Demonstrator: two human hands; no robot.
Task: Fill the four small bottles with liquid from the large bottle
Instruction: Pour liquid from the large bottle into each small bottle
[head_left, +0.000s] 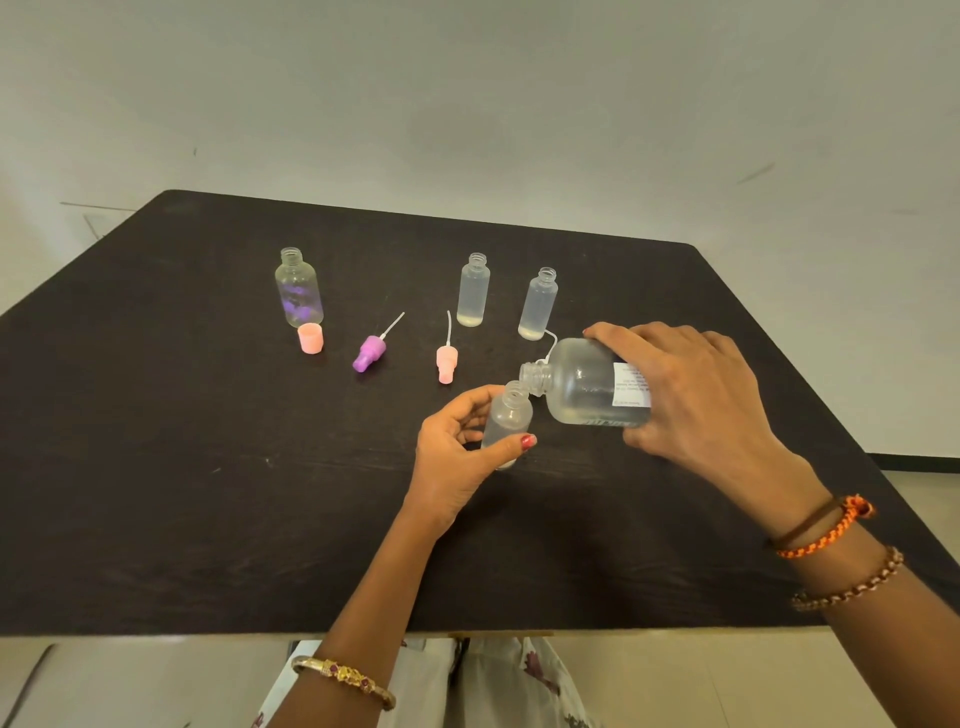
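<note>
Nearest me, my left hand (457, 441) has its grip curled round the small frosted plastic bottle (508, 418), thumb across the front and fingers behind, holding it tilted just above the dark table (208, 493). I judge it light and a little squeezable, so a mid-body hold should serve without pressing hard. My right hand (691, 395) wraps the large clear bottle with the white label (592, 387) from above, tipped almost flat, its open neck touching the small bottle's mouth. It looks nearly empty, so I expect it to be light but smooth and liable to slip; holding the wide body near the label seems safest. Farther off lie a pink spray pump (445, 361), a purple spray pump (370, 353) and a pink cap (310, 338). Beyond stand two frosted bottles (473, 290) (538, 304) with a little liquid, and a clear round bottle (298, 289).
</note>
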